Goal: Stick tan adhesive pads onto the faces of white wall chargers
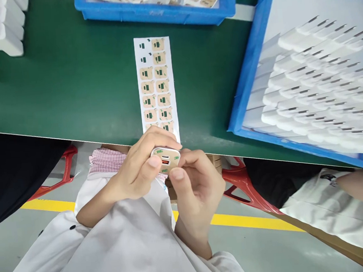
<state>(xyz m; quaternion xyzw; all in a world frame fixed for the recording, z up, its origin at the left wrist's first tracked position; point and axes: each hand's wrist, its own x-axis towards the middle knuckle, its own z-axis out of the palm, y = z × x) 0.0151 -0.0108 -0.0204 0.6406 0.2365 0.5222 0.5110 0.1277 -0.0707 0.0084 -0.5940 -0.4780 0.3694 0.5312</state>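
My left hand (142, 167) grips a white charger (166, 165) whose end face is turned up toward me. A tan adhesive sticker with green print covers that face, around a small slot and an orange-red USB port. My right hand (196, 183) is at the charger's right side, with the thumb and curled index finger at the sticker's edge; whether anything thin is pinched there is hidden. Just beyond my hands, a white sheet of tan stickers (154, 85) lies on the green table. Two sticker places at its top left are bare.
A blue tray (240, 118) on the right holds rows of white chargers with metal prongs (317, 86). Another blue bin (158, 13) at the back contains sticker scraps. White housings (1, 33) stand at the far left. People sit on both sides near red stools (249, 185).
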